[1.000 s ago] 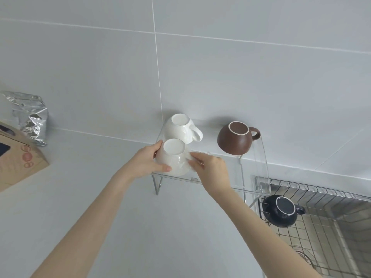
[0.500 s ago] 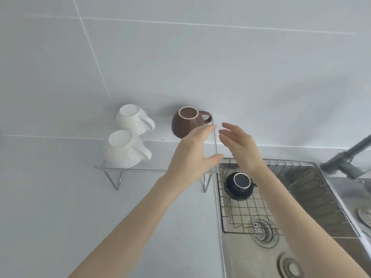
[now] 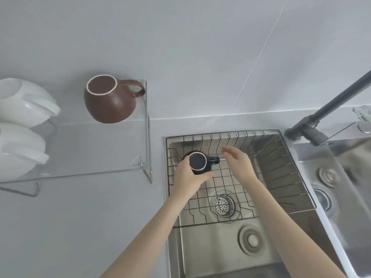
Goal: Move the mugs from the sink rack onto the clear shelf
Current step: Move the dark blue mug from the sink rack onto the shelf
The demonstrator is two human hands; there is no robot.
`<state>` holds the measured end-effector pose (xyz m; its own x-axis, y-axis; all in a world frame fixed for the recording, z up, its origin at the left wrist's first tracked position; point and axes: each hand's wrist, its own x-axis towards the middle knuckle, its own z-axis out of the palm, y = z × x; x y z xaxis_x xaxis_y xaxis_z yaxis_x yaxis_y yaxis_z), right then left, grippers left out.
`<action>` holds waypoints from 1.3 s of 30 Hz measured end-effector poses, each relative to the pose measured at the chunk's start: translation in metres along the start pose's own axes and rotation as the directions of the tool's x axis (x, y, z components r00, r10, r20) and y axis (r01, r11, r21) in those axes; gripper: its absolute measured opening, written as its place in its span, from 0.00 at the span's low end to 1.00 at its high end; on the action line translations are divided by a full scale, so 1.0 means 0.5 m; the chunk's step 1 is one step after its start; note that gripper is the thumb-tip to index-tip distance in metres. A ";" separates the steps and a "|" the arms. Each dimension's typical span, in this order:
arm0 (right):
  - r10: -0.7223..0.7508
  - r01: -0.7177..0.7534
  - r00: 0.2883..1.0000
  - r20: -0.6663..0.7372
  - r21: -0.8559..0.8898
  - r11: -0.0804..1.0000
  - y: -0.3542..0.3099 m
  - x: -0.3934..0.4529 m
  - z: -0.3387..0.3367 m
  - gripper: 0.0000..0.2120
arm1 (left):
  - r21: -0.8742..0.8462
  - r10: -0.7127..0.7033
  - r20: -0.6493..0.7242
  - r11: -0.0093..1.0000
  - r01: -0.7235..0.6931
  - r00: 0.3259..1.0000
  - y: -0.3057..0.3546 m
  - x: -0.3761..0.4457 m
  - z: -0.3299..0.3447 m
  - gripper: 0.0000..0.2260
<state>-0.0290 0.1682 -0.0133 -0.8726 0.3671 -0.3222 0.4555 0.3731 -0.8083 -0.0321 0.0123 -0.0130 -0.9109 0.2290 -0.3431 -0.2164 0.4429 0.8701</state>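
Here the grey tabletop (image 3: 80, 227) carries the steel sink (image 3: 210, 255) on its right and the clear shelf (image 3: 96, 149) on its left. A wire sink rack (image 3: 281, 177) sits inside the sink, over the drain (image 3: 223, 204), with a dark faucet (image 3: 321, 115) above its far right corner. On the shelf stand two white mugs (image 3: 22, 125) at the left edge and a brown mug (image 3: 109, 100) at the back right. In the rack's far left corner sits a dark mug (image 3: 198, 162), handle pointing right. The left hand (image 3: 190, 178) is wrapped around its body, grasping it; the right hand (image 3: 239, 162) hovers released beside the handle, fingers extended.
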 end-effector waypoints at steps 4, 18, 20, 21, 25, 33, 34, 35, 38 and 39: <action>0.077 -0.079 0.995 0.069 0.029 0.996 0.049 0.032 0.030 0.18 | -0.004 -0.035 -0.092 0.999 0.035 0.995 -0.039 0.025 0.037 0.29; 0.062 -0.078 0.992 0.111 0.153 0.985 0.102 0.052 0.028 0.15 | 0.079 -0.032 -0.146 0.996 0.044 0.989 -0.071 0.043 0.077 0.40; 0.071 -0.088 0.991 0.115 0.157 0.984 0.107 0.047 0.026 0.15 | 0.089 -0.032 -0.144 0.995 0.046 0.989 -0.068 0.042 0.079 0.42; 0.076 -0.094 0.991 0.113 0.164 0.982 0.109 0.044 0.026 0.15 | 0.092 -0.033 -0.152 0.995 0.048 0.988 -0.067 0.043 0.080 0.41; 0.067 -0.072 0.997 0.033 0.152 0.986 0.112 0.027 0.026 0.14 | 0.115 -0.052 -0.157 0.991 0.070 0.986 -0.062 0.042 0.077 0.40; -0.127 0.132 0.990 -0.060 0.096 0.987 -0.016 -0.020 -0.054 0.11 | 0.201 0.145 -0.255 0.975 -0.094 0.956 0.033 -0.013 0.009 0.32; -0.156 0.163 0.985 -0.070 0.109 0.981 -0.043 -0.030 -0.066 0.11 | 0.237 0.204 -0.281 0.962 -0.139 0.938 0.057 -0.025 -0.009 0.31; -0.184 0.192 0.980 -0.075 0.130 0.973 -0.072 -0.040 -0.075 0.12 | 0.275 0.260 -0.305 0.945 -0.177 0.916 0.080 -0.038 -0.029 0.31; -0.263 0.273 0.962 -0.070 0.218 0.937 -0.161 -0.072 -0.088 0.11 | 0.356 0.399 -0.383 0.896 -0.265 0.833 0.140 -0.075 -0.096 0.32; -0.291 0.299 0.954 -0.068 0.243 0.923 -0.190 -0.083 -0.086 0.11 | 0.369 0.428 -0.407 0.885 -0.284 0.807 0.157 -0.088 -0.121 0.32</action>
<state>-0.0285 0.1541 0.0977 -0.9532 0.3000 -0.0389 0.1170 0.2471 -0.9619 -0.0300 -0.0153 0.0918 -0.9706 0.0219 0.2396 0.1965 0.6467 0.7370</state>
